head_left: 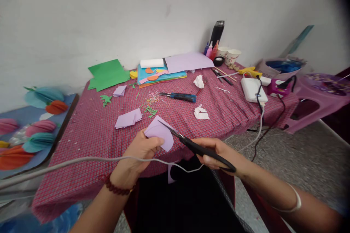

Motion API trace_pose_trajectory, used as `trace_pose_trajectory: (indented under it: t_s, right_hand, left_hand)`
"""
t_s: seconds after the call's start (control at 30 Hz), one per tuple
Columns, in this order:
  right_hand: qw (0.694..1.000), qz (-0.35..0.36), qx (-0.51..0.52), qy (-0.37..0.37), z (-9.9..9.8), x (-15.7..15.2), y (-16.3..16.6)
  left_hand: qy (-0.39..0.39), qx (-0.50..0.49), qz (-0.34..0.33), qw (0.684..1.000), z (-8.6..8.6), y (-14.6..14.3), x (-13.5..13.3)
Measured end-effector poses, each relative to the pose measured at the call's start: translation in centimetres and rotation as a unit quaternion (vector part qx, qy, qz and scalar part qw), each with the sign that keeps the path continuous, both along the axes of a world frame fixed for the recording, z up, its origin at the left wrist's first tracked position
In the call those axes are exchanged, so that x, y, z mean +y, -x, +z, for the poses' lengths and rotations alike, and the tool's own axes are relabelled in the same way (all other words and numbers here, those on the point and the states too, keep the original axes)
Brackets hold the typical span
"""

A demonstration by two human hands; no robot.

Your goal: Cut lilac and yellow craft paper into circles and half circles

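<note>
Between the thumb and fingers of my left hand (146,149) is a piece of purple paper (160,134), its lower right edge cut to a curve. My right hand (216,152) grips black-handled scissors (194,145), whose blades point left and lie at the paper's upper right edge. Just beyond my left hand sits a stack of purple paper pieces (127,119), and a smaller purple stack (119,90) lies farther back. A blue and black utility knife (180,96) rests mid-table near green paper scraps (150,111). A purple offcut (171,174) is on my lap.
Green sheets (108,76) and a large purple sheet (188,61) lie at the back of the checked tablecloth (90,134). A white power box (253,90) with cables stands right. A pale cable (90,159) crosses before my wrists. Paper ornaments (41,131) are left, a pink stool (319,94) right.
</note>
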State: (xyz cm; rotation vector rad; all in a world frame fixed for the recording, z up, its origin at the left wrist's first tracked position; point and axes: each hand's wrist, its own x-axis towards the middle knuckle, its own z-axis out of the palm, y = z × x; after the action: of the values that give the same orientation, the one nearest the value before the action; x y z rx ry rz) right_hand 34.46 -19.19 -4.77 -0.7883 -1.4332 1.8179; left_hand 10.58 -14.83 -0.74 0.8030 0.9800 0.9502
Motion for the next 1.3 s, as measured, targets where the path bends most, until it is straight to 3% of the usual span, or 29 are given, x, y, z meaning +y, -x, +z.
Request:
trace_pose_trajectory:
  t_s: [0.37, 0.87, 1.3]
  right_hand:
    - [0.999, 0.025, -0.028, -0.013, 1.3, 0.5, -1.3]
    - [0.995, 0.055, -0.08, 0.012, 2.6, 1.1, -2.7]
    - [0.988, 0.07, -0.135, 0.008, 2.9, 1.4, -3.7]
  left_hand:
    - [0.041, -0.026, -0.072, 0.996, 0.5, 0.3, 0.3]
    - [0.008, 0.034, -0.148, 0.988, 1.1, 0.7, 0.6]
    - [0.006, 0.084, -0.172, 0.982, 1.2, 1.0, 1.0]
